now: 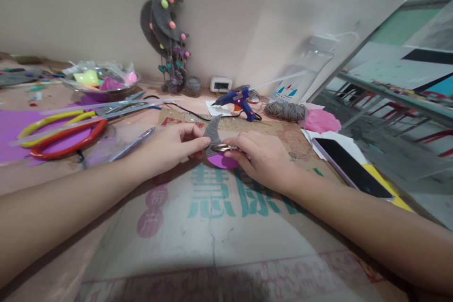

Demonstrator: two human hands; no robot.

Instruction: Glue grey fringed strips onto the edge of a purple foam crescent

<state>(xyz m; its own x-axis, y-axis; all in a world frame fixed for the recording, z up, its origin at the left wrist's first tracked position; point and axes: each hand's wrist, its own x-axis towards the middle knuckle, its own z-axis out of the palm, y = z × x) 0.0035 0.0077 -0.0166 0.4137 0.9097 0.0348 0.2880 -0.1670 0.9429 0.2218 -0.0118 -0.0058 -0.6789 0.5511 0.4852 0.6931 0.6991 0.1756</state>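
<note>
A grey yarn-wrapped crescent (213, 131) stands in front of me with its tip pointing up. My left hand (180, 143) is closed, pinching its left edge between thumb and fingers. On the other side, my right hand (264, 155) is closed on a small shiny metal piece (222, 147) at the crescent's lower end; fingers partly cover it, and its exact kind is unclear. Just below lies a purple rounded piece (223, 161), partly hidden by the crescent and my right fingers.
Under my hands lies printed cardboard (170, 255). Behind are a blue glue gun (236, 99), a grey yarn skein (285, 111) and a small digital clock (221, 85). Scissors (67, 139), a pen (132, 144) and a metal bowl (102, 96) are left; a phone (352, 167) lies right.
</note>
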